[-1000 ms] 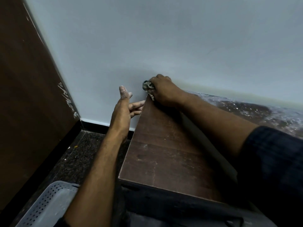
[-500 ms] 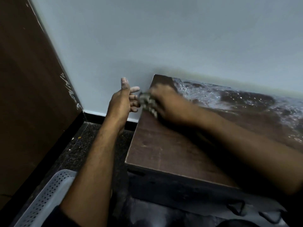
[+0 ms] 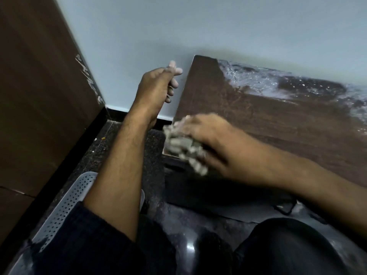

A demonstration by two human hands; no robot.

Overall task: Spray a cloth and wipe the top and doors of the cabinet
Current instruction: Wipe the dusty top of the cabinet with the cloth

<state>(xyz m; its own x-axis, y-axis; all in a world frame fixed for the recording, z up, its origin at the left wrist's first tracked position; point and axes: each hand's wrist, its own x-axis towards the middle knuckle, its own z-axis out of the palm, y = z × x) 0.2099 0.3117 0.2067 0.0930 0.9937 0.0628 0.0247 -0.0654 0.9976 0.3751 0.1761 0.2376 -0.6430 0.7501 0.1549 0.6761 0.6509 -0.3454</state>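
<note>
Crumpled grey cloth [image 3: 183, 147], motion-blurred

A home room corner: wooden cabinet [image 3: 268, 124], painted wall [image 3: 198, 26], speckled floor [image 3: 95, 151], basket [image 3: 65, 207].

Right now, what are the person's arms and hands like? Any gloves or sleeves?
No gloves: both hands, the left hand and the right hand, are bare. The forearms are bare too. A dark sleeve is pushed up near the left elbow. No rings, watch or markings show; the right hand is motion-blurred.

brown cabinet top [image 3: 268, 124], crumpled cloth [image 3: 182, 147] at near-left corner, pale dust along back
</note>
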